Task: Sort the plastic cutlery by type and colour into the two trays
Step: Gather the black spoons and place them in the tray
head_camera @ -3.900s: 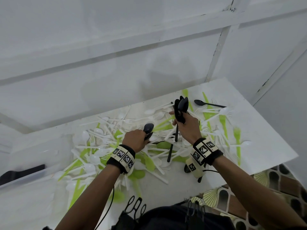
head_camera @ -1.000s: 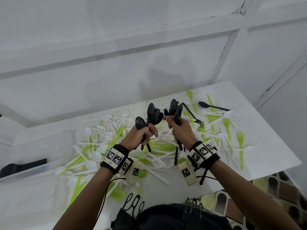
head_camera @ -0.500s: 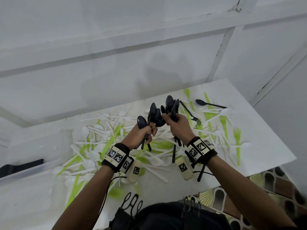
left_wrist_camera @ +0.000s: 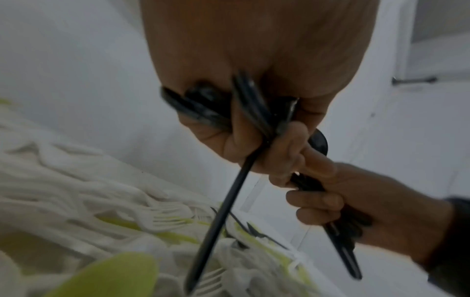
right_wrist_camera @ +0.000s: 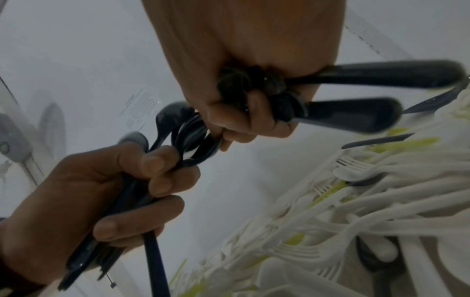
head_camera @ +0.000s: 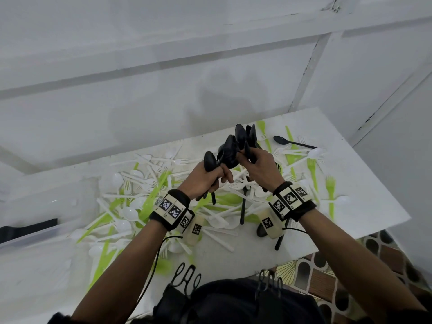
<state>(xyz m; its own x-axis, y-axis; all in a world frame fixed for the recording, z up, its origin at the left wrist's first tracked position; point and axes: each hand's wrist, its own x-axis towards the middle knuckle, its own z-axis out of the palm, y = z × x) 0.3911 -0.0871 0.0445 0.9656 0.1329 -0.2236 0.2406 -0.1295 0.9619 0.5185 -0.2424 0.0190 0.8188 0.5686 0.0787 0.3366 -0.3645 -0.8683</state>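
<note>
Since half a second ago the two fists have drawn closer, so that the black spoon bowls held in each now overlap in one cluster above the pile; a second ago they stood a little apart.

The white table [head_camera: 364,202] carries the loose heap of white and green cutlery [head_camera: 145,199], forks and spoons lying crossed over one another across most of its top. At the table's left end stands a clear tray [head_camera: 30,237]; through its wall a dark flat shape [head_camera: 28,226] shows inside, too blurred to name. A second tray cannot be made out.

Both hands are raised over the middle of the heap. The left hand [head_camera: 203,181] is clenched round a bundle of black spoons [head_camera: 211,161], bowls up and handles hanging below the fist; the left wrist view shows the fingers [left_wrist_camera: 239,138] wrapped over the handles. The right hand [head_camera: 259,169] grasps its own bundle of black spoons [head_camera: 242,136], bowls up, touching the left hand's bowls; in the right wrist view the fingers [right_wrist_camera: 229,118] are curled tight round the handles.

One lone black spoon [head_camera: 292,141] lies on the far right of the table, among green forks. Another black utensil [head_camera: 243,206] lies in the heap below the right hand, its handle pointing toward the person.
</note>
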